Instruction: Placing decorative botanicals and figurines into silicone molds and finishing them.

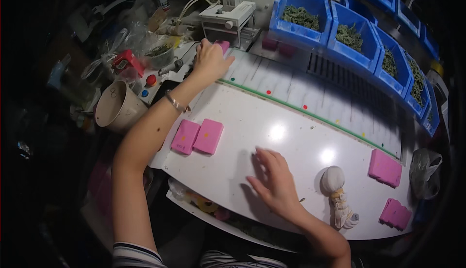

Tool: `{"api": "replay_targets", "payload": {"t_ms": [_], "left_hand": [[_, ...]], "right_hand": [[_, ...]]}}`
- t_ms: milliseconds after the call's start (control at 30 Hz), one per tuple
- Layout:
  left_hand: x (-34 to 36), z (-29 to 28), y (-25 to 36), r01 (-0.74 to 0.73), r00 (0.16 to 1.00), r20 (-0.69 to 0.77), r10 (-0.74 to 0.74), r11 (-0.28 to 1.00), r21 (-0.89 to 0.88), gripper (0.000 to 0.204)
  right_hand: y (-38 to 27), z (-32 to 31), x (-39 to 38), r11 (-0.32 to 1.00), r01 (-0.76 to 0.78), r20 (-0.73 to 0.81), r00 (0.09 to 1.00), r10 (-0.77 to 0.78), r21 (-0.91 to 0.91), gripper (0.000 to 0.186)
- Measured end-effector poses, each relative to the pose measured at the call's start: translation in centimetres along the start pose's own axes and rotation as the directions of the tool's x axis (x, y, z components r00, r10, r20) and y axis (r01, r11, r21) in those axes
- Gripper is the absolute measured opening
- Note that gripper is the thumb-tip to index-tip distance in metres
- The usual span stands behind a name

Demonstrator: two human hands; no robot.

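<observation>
My left hand (209,60) reaches to the far left end of a long white grooved strip (301,100) with a green edge and coloured dots, its fingers curled on a pink block (221,46), which they partly hide. My right hand (272,180) is open over the white tabletop, fingers spread and holding nothing. Two pink blocks (208,136) lie side by side at the left. More pink pieces (384,167) lie at the right, one group above another. A white cloth-wrapped bundle with a rounded head (334,180) lies to the right of my right hand.
Blue bins of dried plant material (354,40) line the back right. A small white machine (228,15) stands at the back. A beige bucket (119,108), red and blue buttons, bags and clutter crowd the left. A plastic bag (424,171) sits at the right edge, and an open drawer lies below.
</observation>
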State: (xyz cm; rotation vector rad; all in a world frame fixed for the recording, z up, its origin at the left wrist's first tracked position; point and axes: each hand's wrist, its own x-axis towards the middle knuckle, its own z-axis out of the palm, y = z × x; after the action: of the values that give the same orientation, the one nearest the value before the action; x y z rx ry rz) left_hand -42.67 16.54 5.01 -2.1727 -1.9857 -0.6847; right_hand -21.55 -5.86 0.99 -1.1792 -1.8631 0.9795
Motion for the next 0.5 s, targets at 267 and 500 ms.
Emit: {"api": "replay_targets", "payload": {"t_ms": [267,500], "left_hand": [[-14.2,-6.0,2.9,-0.044,0.996,0.049,0.073,0.897,-0.439,0.025],[-21.0,-6.1,7.1,0.723,0.669,0.727,0.158,0.09,-0.685,0.047]], "right_hand": [[0.2,6.3,7.0,0.976,0.117,0.063,0.992,-0.107,-0.183,0.089],[-3.7,1.4,0.4,0.929,0.282,-0.153,0.934,-0.323,-0.238,0.087]]}}
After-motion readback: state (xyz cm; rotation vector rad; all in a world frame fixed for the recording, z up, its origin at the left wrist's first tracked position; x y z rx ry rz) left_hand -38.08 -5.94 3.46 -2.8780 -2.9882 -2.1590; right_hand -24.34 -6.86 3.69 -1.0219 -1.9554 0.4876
